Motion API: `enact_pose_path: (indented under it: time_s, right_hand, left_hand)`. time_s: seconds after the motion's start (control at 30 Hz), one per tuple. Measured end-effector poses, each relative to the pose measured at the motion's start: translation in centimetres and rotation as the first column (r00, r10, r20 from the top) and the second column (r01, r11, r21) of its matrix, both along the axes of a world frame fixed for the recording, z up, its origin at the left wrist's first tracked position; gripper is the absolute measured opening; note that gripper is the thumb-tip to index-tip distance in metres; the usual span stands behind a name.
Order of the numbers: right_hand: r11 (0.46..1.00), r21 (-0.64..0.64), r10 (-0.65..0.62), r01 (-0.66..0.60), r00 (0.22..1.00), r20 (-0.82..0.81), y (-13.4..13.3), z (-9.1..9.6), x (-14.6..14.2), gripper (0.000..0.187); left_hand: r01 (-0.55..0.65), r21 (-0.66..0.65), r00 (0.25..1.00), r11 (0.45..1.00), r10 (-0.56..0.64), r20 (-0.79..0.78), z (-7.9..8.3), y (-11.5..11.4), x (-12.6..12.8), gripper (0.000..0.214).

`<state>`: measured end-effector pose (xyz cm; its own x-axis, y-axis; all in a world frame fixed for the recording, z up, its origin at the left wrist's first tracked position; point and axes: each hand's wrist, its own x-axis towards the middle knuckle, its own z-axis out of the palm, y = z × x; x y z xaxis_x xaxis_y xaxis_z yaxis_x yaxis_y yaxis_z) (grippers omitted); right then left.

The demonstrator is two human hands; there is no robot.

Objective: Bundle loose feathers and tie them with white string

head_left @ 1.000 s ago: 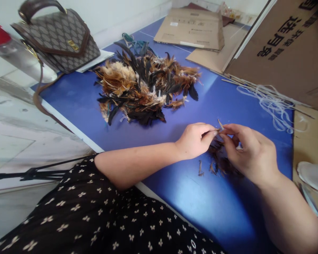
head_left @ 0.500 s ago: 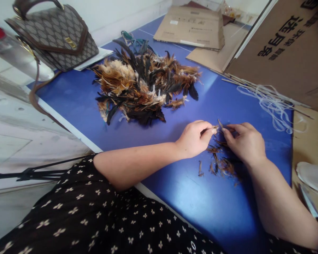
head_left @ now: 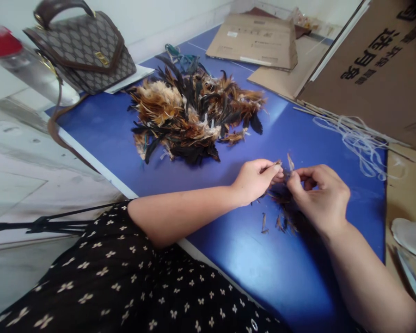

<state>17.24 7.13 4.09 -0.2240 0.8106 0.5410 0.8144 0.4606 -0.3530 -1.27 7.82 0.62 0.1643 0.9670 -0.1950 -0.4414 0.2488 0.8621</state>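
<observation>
Over the blue tabletop, my left hand is closed, pinching a small brown feather between thumb and fingers. Just to its right, my right hand pinches another slim brown feather, which points upward from the fingertips. The two hands are close but apart. Beneath them lie several small loose feathers, partly hidden by my right hand. Farther back rests a big heap of brown, black and cream feathers, some with white ties on their ends.
A patterned handbag and a red-capped bottle stand at the back left. Flattened cardboard lies behind the heap. To the right are a large cardboard box, tangled white string and scissors.
My right hand has shifted slightly and turned, lifting its feather more upright. My left hand stays nearly in place, still pinching. The whole view has moved a little.
</observation>
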Motion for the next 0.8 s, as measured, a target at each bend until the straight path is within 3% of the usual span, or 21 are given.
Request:
enact_pose_path:
  time_s: [0.1, 0.33, 0.67, 0.8]
  right_hand:
    - [0.997, -0.045, 0.056, -0.057, 0.998, -0.037, -1.2, 0.5, -1.4, 0.018]
    - [0.990, -0.084, 0.103, -0.112, 0.990, -0.095, -2.0, -0.2, -2.6, 0.020]
    - [0.975, -0.089, 0.192, -0.205, 0.971, -0.143, -2.4, 0.3, -3.0, 0.020]
    - [0.996, -0.050, 0.057, -0.068, 0.981, -0.185, -2.1, 0.5, -2.1, 0.018]
  left_hand:
    - [-0.028, -0.048, 0.995, 0.998, 0.033, 0.092, 0.4, 0.0, 0.0, 0.018]
    - [-0.046, -0.034, 0.986, 0.998, 0.051, 0.161, 0.2, -0.3, 0.2, 0.017]
    - [-0.089, 0.117, 0.992, 0.989, 0.099, -0.076, -0.3, -0.3, 0.1, 0.022]
    - [-0.059, 0.174, 0.988, 0.983, 0.082, -0.132, -0.3, -0.2, -0.1, 0.021]
